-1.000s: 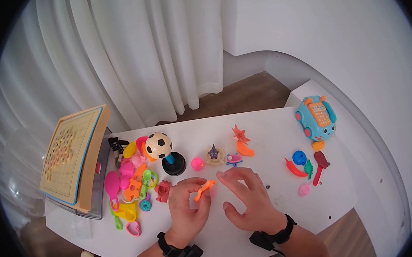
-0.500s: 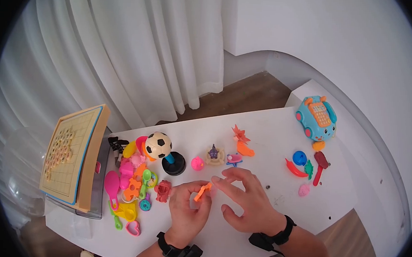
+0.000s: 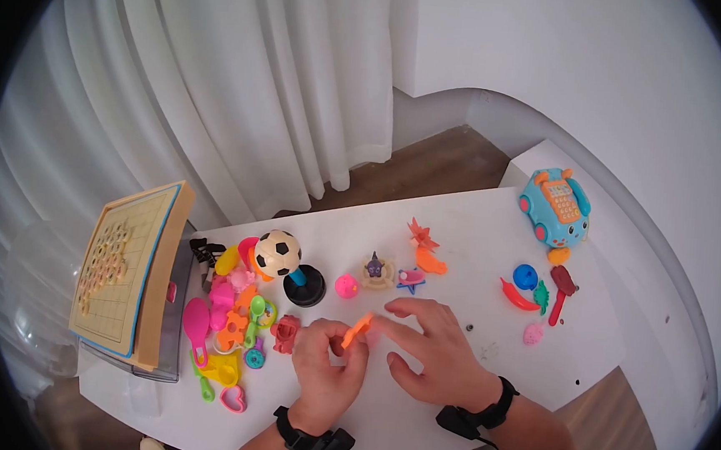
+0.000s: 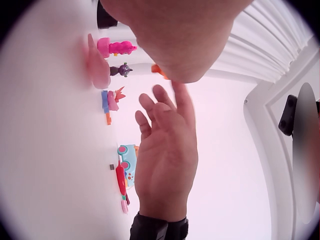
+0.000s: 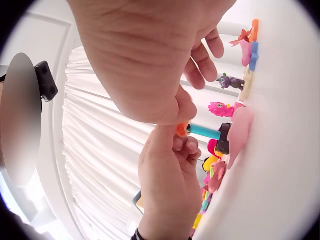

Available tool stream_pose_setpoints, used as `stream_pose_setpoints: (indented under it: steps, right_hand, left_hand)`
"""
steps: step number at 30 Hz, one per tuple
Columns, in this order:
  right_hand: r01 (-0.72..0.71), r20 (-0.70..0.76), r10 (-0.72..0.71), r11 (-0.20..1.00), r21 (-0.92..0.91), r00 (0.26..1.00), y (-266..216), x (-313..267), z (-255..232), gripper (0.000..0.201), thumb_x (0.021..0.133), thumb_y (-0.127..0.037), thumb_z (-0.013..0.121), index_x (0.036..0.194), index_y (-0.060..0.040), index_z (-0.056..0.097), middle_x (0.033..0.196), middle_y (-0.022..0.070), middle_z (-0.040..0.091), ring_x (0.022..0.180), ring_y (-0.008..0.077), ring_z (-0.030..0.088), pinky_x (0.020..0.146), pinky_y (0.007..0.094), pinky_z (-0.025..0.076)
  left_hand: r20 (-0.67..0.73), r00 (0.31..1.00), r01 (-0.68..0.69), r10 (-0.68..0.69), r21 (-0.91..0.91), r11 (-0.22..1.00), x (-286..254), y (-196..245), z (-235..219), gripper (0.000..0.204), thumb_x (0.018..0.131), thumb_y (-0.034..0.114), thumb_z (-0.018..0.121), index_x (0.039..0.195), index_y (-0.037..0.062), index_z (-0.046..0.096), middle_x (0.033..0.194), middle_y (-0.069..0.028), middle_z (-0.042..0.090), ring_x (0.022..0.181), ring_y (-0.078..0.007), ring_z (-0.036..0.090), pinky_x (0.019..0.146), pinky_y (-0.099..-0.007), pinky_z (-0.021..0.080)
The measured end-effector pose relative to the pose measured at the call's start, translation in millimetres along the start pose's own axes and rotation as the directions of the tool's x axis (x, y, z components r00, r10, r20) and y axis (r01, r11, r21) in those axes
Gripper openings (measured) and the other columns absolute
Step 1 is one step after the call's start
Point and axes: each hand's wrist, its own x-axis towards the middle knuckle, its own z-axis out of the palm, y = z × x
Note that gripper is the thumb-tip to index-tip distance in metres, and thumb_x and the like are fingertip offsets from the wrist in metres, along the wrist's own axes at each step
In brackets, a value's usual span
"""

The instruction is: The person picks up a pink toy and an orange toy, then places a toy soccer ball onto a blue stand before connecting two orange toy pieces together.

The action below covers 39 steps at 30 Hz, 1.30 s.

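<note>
My left hand (image 3: 330, 365) pinches a small orange plastic piece (image 3: 358, 330) between thumb and fingers, over the front middle of the table. From the right, my right hand (image 3: 439, 360) reaches toward it with the index finger stretched out, its tip right at the piece; the other fingers are loosely bent. In the right wrist view the orange piece (image 5: 182, 129) is mostly covered by the hands. A flat pink piece (image 5: 240, 131) lies on the table behind them. Just beyond stand a pink figure (image 3: 346, 286) and a purple figure (image 3: 375, 266) on a beige base.
Left on the white table (image 3: 464, 416) lies a heap of colourful toys, including a pink spoon (image 3: 196, 322), beside a wooden board game (image 3: 123, 267). A toy football (image 3: 277, 253) stands on a black base. At right are a toy phone (image 3: 556, 207) and a red hammer (image 3: 560, 293).
The orange piece has turned slightly in my left hand. My right index finger has straightened toward it, while both arms stay nearly in place.
</note>
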Motion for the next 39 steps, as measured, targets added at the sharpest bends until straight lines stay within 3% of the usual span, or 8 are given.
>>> stream_pose_setpoints:
  steps: [4, 9, 16, 19, 22, 30, 37, 39]
  right_hand:
    - [0.136, 0.130, -0.127, 0.989, -0.062, 0.983, 22, -10, 7, 0.045, 0.077, -0.004, 0.073, 0.121, -0.0132, 0.070, 0.120, 0.0072, 0.065, 0.112, 0.0288, 0.063, 0.098, 0.0437, 0.048]
    - [0.016, 0.054, -0.015, 1.000, -0.016, 0.998, 7, -6, 2, 0.046, 0.077, -0.004, 0.073, 0.122, -0.0132, 0.070, 0.120, 0.0073, 0.064, 0.110, 0.0277, 0.063, 0.098, 0.0422, 0.048]
    - [0.054, 0.074, -0.053, 0.998, -0.012, 0.996, 8, -3, 0, 0.044, 0.077, -0.003, 0.073, 0.120, -0.0125, 0.070, 0.121, 0.0066, 0.062, 0.109, 0.0257, 0.063, 0.096, 0.0411, 0.048]
    - [0.116, 0.108, -0.111, 0.993, -0.037, 0.988, 17, -6, 5, 0.041, 0.078, -0.003, 0.073, 0.118, -0.0118, 0.070, 0.118, 0.0069, 0.063, 0.108, 0.0260, 0.063, 0.095, 0.0414, 0.048]
    - [0.063, 0.106, -0.056, 0.996, -0.064, 0.993, 22, -8, 7, 0.038, 0.079, -0.004, 0.072, 0.116, -0.0108, 0.069, 0.116, 0.0080, 0.065, 0.108, 0.0271, 0.064, 0.094, 0.0417, 0.049]
    - [-0.092, 0.073, 0.093, 0.996, -0.014, 0.993, 20, -6, 10, 0.044, 0.082, -0.005, 0.071, 0.126, -0.0081, 0.066, 0.119, 0.0120, 0.066, 0.112, 0.0326, 0.063, 0.098, 0.0436, 0.051]
    - [-0.095, 0.094, 0.079, 0.979, 0.180, 0.992, 16, -4, 11, 0.048, 0.085, -0.002, 0.073, 0.133, -0.0080, 0.066, 0.120, 0.0135, 0.065, 0.096, 0.0281, 0.069, 0.083, 0.0361, 0.057]
    - [-0.056, 0.069, 0.043, 0.981, 0.187, 0.997, 17, -5, 11, 0.048, 0.086, -0.004, 0.073, 0.133, -0.0084, 0.066, 0.114, 0.0122, 0.067, 0.092, 0.0291, 0.069, 0.079, 0.0368, 0.057]
  left_hand:
    - [-0.044, 0.988, -0.147, 0.147, 0.015, 0.989, 10, 0, 0, 0.018, 0.093, 0.000, 0.073, 0.100, 0.0038, 0.057, 0.089, -0.0053, 0.064, 0.077, -0.0166, 0.063, 0.071, -0.0304, 0.052]
    - [-0.036, 0.998, 0.046, -0.056, -0.249, 0.967, 1, 1, 9, 0.023, 0.085, -0.003, 0.076, 0.101, 0.0055, 0.061, 0.092, -0.0111, 0.071, 0.076, -0.0250, 0.068, 0.070, -0.0353, 0.053]
    - [0.093, 0.995, -0.040, 0.042, -0.026, 0.999, 6, 3, -2, 0.024, 0.092, -0.004, 0.072, 0.108, 0.0033, 0.055, 0.095, -0.0101, 0.068, 0.079, -0.0170, 0.065, 0.074, -0.0292, 0.053]
    - [-0.092, 0.983, -0.171, 0.161, -0.118, 0.978, 10, -2, 8, 0.025, 0.087, -0.003, 0.075, 0.104, 0.0051, 0.058, 0.090, -0.0102, 0.069, 0.076, -0.0228, 0.069, 0.071, -0.0337, 0.055]
    - [-0.069, 0.996, 0.024, -0.050, -0.336, 0.941, -3, -10, 11, 0.027, 0.086, -0.003, 0.076, 0.104, 0.0047, 0.057, 0.088, -0.0101, 0.068, 0.071, -0.0191, 0.068, 0.067, -0.0316, 0.055]
    - [0.067, 0.987, 0.151, -0.144, -0.105, 0.983, 2, 2, -1, 0.020, 0.089, -0.004, 0.073, 0.102, 0.0037, 0.060, 0.079, -0.0017, 0.064, 0.063, -0.0069, 0.059, 0.057, -0.0230, 0.049]
    - [0.085, 0.996, -0.039, 0.041, -0.033, 0.999, 4, -2, 4, 0.019, 0.089, 0.006, 0.077, 0.102, 0.0058, 0.063, 0.070, -0.0059, 0.066, 0.053, -0.0178, 0.063, 0.053, -0.0281, 0.051]
    - [0.169, 0.977, 0.157, -0.134, -0.130, 0.979, -1, -1, 4, 0.019, 0.092, 0.006, 0.077, 0.104, 0.0060, 0.062, 0.080, -0.0074, 0.071, 0.061, -0.0146, 0.067, 0.057, -0.0262, 0.053]
